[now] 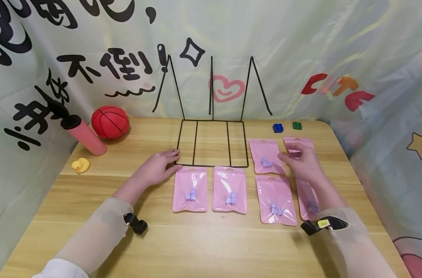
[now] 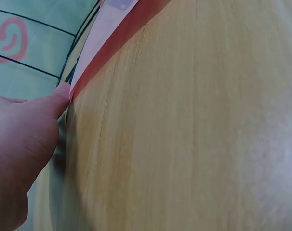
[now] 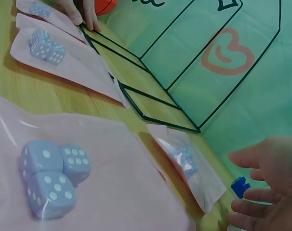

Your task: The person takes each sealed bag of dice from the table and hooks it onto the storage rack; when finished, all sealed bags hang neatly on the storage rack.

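Note:
A black wire rack (image 1: 212, 166) with upright hooks stands at the back of the table. My left hand (image 1: 159, 166) rests at its front left corner, fingers stretched along the side wire; in the left wrist view the thumb (image 2: 63, 91) touches the rack beside the corner of a pink bag. Several pink zip bags with pale blue dice lie about: two in front of the rack, a left bag (image 1: 190, 189) and a right bag (image 1: 230, 189), others to the right. Above the upper right bag (image 1: 300, 140), my right hand (image 1: 303, 160) hovers with fingers loosely bent, holding nothing.
At the back right lie a blue toy brick (image 1: 278, 128) and a green one (image 1: 296, 125). On the left are a red ball (image 1: 110, 122), a pink bottle (image 1: 87, 137) with a black top, and a yellow rubber duck (image 1: 80, 165). A printed cloth hangs behind.

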Tool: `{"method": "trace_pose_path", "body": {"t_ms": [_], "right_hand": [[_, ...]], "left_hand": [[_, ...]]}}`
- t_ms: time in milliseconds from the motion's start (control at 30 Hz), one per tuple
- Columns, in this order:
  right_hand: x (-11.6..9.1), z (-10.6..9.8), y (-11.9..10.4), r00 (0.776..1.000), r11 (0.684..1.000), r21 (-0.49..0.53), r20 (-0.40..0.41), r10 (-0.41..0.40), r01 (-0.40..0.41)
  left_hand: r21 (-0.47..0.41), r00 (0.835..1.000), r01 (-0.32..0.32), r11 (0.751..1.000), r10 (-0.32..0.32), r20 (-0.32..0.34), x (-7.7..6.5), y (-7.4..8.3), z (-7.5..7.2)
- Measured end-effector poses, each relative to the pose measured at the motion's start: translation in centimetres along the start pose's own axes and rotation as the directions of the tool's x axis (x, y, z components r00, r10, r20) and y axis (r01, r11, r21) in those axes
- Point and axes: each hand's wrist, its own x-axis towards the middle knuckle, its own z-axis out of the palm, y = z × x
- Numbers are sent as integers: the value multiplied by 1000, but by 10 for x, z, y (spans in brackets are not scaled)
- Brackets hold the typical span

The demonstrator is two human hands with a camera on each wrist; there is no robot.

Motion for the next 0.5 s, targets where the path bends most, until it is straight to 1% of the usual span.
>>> {"method": "trace_pose_path", "body": {"t_ms": [133, 333, 500], "right_hand": [[2, 2, 3, 1000, 999, -31, 5, 27, -27], [6, 10, 3, 996, 992, -84, 15, 92, -90], [10, 13, 5, 991, 986, -108, 19, 130, -127]], "left_hand": [[0, 1000, 11, 1000, -11, -15, 0, 0, 1], [-10, 999, 33, 999, -33, -17, -2, -2, 1], [-17, 999, 23, 1000, -23, -23, 0, -3, 1]]}}
